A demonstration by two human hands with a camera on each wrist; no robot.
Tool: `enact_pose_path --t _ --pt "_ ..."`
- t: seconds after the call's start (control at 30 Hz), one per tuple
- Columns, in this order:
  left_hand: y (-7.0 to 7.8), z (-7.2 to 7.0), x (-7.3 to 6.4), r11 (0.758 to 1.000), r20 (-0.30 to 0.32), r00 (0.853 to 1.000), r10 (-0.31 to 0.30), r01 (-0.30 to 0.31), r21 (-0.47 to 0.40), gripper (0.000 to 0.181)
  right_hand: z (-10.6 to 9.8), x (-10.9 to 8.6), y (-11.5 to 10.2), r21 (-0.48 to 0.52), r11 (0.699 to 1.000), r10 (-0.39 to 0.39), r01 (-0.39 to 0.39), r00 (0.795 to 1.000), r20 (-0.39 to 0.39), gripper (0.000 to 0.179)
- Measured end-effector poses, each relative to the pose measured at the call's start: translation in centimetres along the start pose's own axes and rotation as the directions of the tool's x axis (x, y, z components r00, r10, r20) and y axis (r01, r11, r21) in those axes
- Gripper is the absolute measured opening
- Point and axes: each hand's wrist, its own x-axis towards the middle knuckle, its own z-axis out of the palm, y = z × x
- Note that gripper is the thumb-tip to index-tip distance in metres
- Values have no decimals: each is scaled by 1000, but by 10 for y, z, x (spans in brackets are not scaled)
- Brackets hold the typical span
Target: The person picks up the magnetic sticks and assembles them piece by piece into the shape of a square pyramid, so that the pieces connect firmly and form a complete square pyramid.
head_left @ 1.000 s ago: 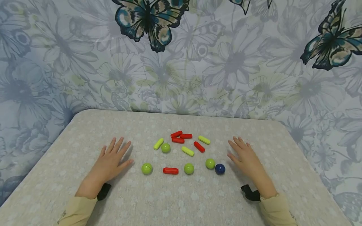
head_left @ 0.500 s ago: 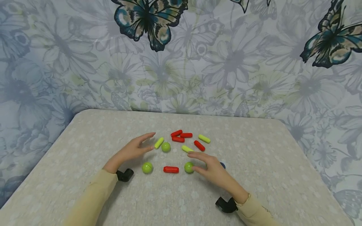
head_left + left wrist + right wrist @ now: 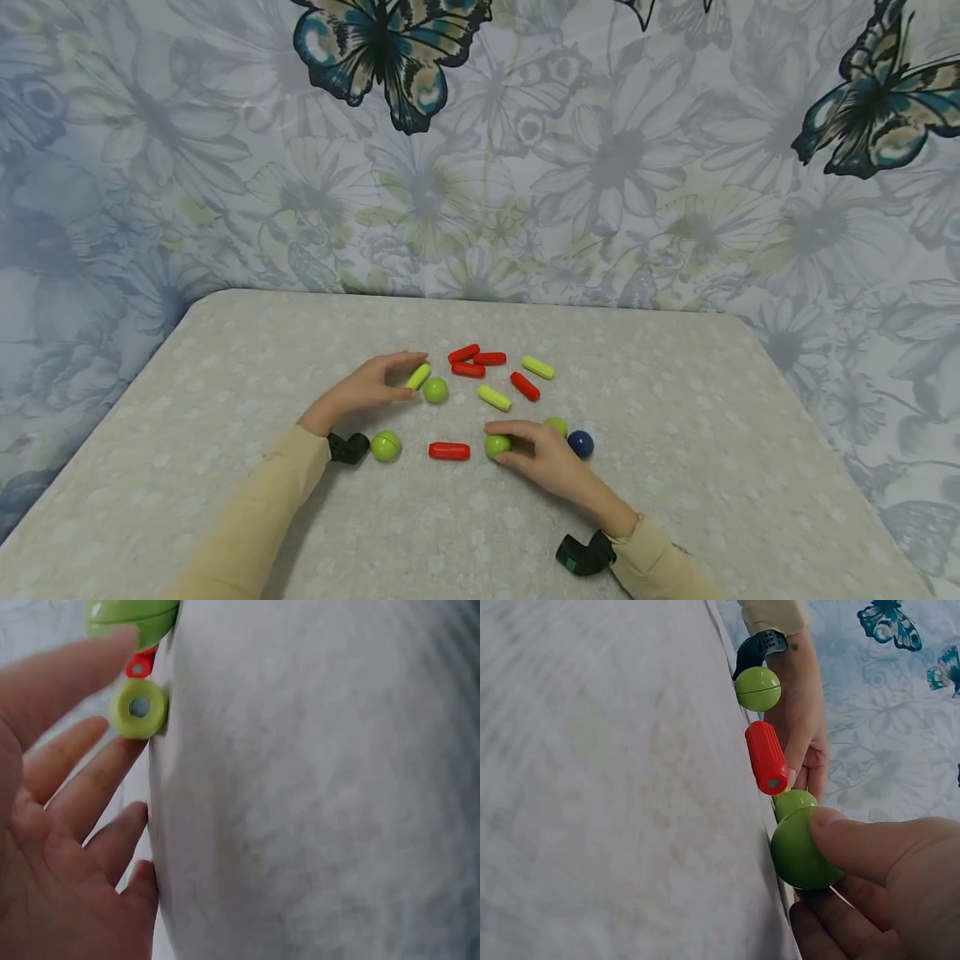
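Note:
In the head view my right hand (image 3: 551, 458) holds a green ball (image 3: 495, 447) between thumb and fingers. The right wrist view has the thumb pressed on that same green ball (image 3: 804, 851), with the fingers on its far side. My left hand (image 3: 367, 387) reaches round a yellow-green rod (image 3: 418, 376), thumb and fingers apart on either side of it. From the left wrist, the rod's round end (image 3: 139, 709) shows a metal disc in it, close to the fingertips. Another green ball (image 3: 435, 390) lies just right of the left thumb.
Several red rods (image 3: 468, 369) lie clustered toward the back, and a single red rod (image 3: 449, 451) lies in front. More yellow-green rods (image 3: 494, 398) are scattered between. A dark blue ball (image 3: 581, 444) and a green ball (image 3: 556, 426) sit behind the right hand. One green ball (image 3: 386, 446) stands near the left wrist camera.
Both hands have come inward from the table's sides. The left has reached the yellow-green rod; the right has closed its thumb and fingers on the green ball.

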Motion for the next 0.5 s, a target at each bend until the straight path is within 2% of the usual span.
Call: enact_pose_path --t 0.27,0.4,0.5 --pt "6 2 -3 989 -102 993 -59 72 126 48 2 -1 -2 30 999 38 -38 999 -21 36" --pt "6 1 -5 984 -180 978 -105 129 123 42 -1 -1 -19 48 998 33 -32 999 -18 35" --pt "5 1 -6 981 -225 968 -110 142 133 39 -3 -2 -30 50 998 35 -34 999 -19 34"
